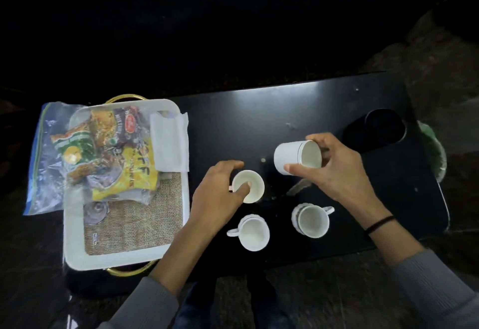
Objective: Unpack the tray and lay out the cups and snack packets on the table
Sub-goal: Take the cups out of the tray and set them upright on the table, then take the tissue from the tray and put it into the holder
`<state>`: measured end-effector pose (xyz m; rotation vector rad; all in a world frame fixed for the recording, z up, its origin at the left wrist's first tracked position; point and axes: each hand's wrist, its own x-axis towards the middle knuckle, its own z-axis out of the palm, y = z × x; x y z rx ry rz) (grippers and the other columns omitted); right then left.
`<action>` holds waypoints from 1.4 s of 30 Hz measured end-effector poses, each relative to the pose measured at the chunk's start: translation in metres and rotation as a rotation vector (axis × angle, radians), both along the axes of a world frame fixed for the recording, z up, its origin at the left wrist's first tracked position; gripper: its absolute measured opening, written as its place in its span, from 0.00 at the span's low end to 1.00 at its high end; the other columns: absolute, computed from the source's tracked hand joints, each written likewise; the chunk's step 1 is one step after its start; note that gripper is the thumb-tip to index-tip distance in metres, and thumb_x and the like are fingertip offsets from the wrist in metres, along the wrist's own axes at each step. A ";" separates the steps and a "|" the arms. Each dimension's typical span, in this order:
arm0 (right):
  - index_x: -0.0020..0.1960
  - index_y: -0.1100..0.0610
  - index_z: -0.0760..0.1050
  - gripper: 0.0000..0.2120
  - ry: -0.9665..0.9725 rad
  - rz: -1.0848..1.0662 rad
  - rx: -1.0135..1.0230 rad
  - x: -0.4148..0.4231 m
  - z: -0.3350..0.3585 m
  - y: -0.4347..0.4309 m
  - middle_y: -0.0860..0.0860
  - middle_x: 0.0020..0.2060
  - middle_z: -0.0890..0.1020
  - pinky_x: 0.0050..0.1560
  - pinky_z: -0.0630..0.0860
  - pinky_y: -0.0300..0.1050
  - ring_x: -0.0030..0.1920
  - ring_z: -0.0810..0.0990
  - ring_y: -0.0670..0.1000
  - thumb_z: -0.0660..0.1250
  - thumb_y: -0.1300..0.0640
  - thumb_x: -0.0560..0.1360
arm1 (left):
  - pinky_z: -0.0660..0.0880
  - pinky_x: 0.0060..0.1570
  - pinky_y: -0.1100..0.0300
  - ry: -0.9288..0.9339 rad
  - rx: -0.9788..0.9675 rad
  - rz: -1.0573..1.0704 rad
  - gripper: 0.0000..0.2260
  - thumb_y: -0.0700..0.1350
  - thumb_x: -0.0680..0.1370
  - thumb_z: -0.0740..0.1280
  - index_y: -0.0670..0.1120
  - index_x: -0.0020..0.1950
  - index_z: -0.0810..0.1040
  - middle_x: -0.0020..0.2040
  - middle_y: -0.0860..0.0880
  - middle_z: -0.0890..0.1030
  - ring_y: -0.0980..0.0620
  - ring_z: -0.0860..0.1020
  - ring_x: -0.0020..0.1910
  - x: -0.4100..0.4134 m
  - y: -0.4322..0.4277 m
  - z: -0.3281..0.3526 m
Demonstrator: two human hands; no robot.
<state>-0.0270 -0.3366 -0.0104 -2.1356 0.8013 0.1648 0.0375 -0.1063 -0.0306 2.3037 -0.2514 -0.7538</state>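
A white tray (77,256) with gold handles sits at the left end of the black table (259,116). A clear zip bag of snack packets (103,152) lies across its far half. My left hand (215,194) grips a white cup (252,183) that stands upright on the table, thumb inside the rim. My right hand (334,170) holds a second white cup (293,157) tipped on its side above the table. Two more white cups stand upright nearer to me, one (254,232) with its handle to the left, the other (312,221) with its handle to the right.
A folded white napkin (169,142) lies on the tray's far right corner, over a burlap mat (134,225). A round recess (383,126) is sunk in the table's far right. A green object (435,152) sits past the right edge. The surroundings are dark.
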 end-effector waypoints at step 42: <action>0.58 0.57 0.81 0.13 -0.074 0.650 -0.452 0.038 0.004 0.077 0.51 0.53 0.85 0.60 0.70 0.51 0.61 0.78 0.56 0.73 0.52 0.77 | 0.72 0.65 0.51 -0.118 0.012 0.158 0.22 0.53 0.79 0.69 0.52 0.72 0.72 0.69 0.53 0.76 0.52 0.73 0.67 0.006 0.031 0.003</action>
